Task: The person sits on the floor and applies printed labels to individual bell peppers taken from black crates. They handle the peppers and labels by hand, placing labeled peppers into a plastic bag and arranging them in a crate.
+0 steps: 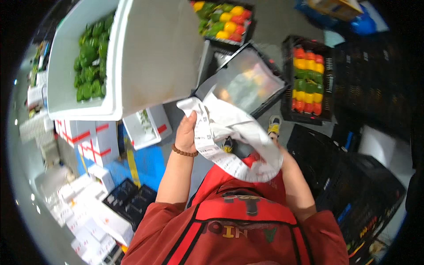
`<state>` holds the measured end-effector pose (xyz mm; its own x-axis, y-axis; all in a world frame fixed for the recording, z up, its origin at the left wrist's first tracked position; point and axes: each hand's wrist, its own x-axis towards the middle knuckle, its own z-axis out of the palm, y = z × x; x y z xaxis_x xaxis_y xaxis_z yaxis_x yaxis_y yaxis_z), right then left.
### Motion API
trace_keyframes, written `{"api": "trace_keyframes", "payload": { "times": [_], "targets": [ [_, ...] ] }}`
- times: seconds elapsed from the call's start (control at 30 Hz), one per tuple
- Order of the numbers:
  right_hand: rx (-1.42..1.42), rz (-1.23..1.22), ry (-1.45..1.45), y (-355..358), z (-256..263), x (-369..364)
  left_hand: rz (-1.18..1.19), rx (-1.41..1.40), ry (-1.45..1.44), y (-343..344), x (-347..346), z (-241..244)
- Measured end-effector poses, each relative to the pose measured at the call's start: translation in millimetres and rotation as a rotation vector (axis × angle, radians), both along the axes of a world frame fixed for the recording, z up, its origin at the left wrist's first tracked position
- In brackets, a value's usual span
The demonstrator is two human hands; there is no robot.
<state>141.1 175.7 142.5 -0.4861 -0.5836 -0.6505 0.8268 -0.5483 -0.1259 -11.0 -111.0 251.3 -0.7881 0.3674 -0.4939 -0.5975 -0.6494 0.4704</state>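
Note:
A long strip of printed white paper labels [212, 150] hangs in a loop before my red apron [245, 208]. My left hand [187, 132], with a brown bead bracelet on the wrist, pinches one side of the strip with the thumb on top. At the other side of the loop my right hand [283, 154] grips the strip; its fingers are partly hidden behind the paper. Just beyond the strip, a black crate [270, 104] holds bell peppers under a cloudy plastic sheet [251, 82].
A white foam box [162, 56] with green peppers [91, 59] stands high at the left. Open crates of red, yellow and green peppers [308, 81] are on the floor ahead and right. Stacked black crates [367, 76] line the right; white boxes [102, 218] fill the lower left.

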Motion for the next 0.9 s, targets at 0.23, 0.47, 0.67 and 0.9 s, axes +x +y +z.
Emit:
{"api": "trace_keyframes", "payload": {
  "times": [0.23,0.47,0.67,0.9],
  "targets": [
    [0.406,-0.544,-0.076,9,153,104,-0.443,-0.427,-0.026,18,5,54],
    [1.026,-0.770,-0.111,-4,74,248,-0.261,-0.093,0.153,41,28,119],
    [0.893,-1.001,-0.328,-36,108,347,-0.343,0.129,0.344,123,49,216],
    [1.328,-0.583,-0.523,-63,97,463,-0.583,0.598,0.788,201,93,350]
  ]
}}
